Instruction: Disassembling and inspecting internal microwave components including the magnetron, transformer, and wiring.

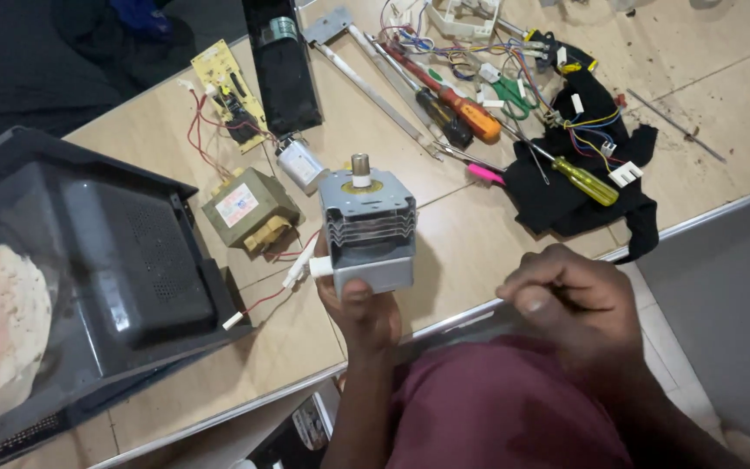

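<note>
Maroon shirt (505, 408) fills the bottom edge, nearest the camera. Largest item: black microwave casing (88, 269) at left on the tan desk (479, 234). Left hand (359, 313) is closed around the base of the grey magnetron (368, 230), held upright just above the desk's front edge, antenna stub up. Right hand (566, 300) is loosely curled, holding nothing visible, just beside it. Better handling, I'd judge: keep the thumb on the solid block, off the fins, and steady it with both hands. Transformer (249, 210) carries a pale rectangular label with pink. Yellow circuit board (227, 91) lies behind it. Screwdrivers (462, 108) rest further back.
</note>
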